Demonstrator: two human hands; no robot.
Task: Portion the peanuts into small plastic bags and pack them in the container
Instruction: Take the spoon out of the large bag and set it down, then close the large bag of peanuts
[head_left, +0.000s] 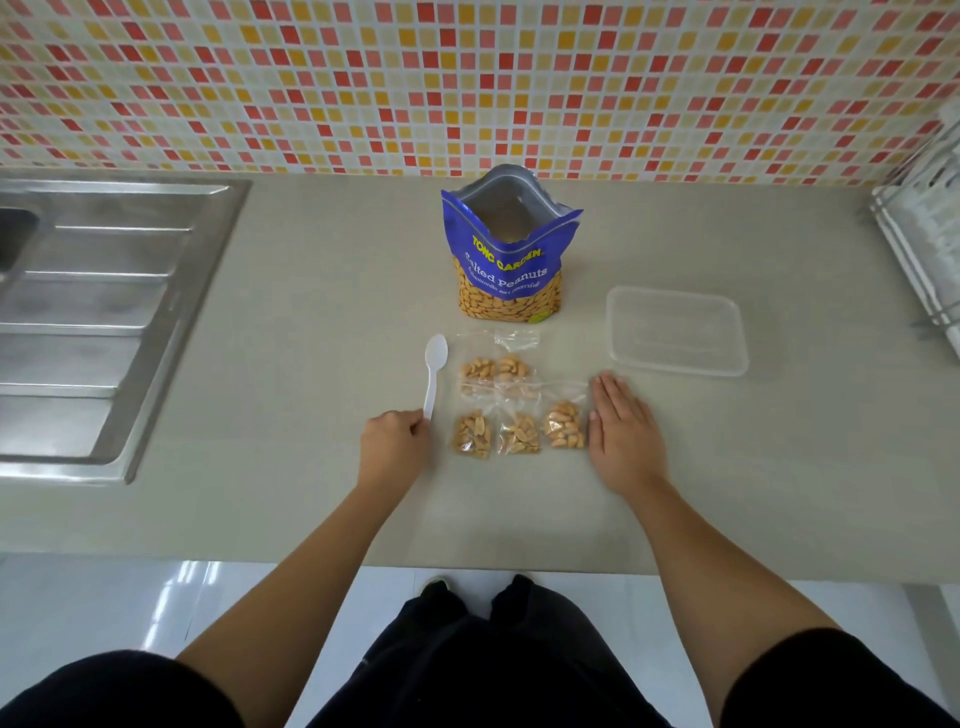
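A blue peanut bag (511, 254) stands open at the back of the counter. In front of it lie several small clear bags of peanuts: one pair (496, 371) behind, and a row of three, left (471, 435), middle (519, 434) and right (564, 425). A white plastic spoon (434, 371) lies left of them, and my left hand (392, 444) pinches the end of its handle. My right hand (623, 431) rests flat on the counter, fingers together, touching the right edge of the row. A clear plastic container (678, 330) sits upside down or lidded at the right.
A steel sink with a ribbed drainboard (98, 322) fills the left of the counter. A wire dish rack (924, 249) stands at the far right. The tiled wall runs behind; the counter's front edge is near my body.
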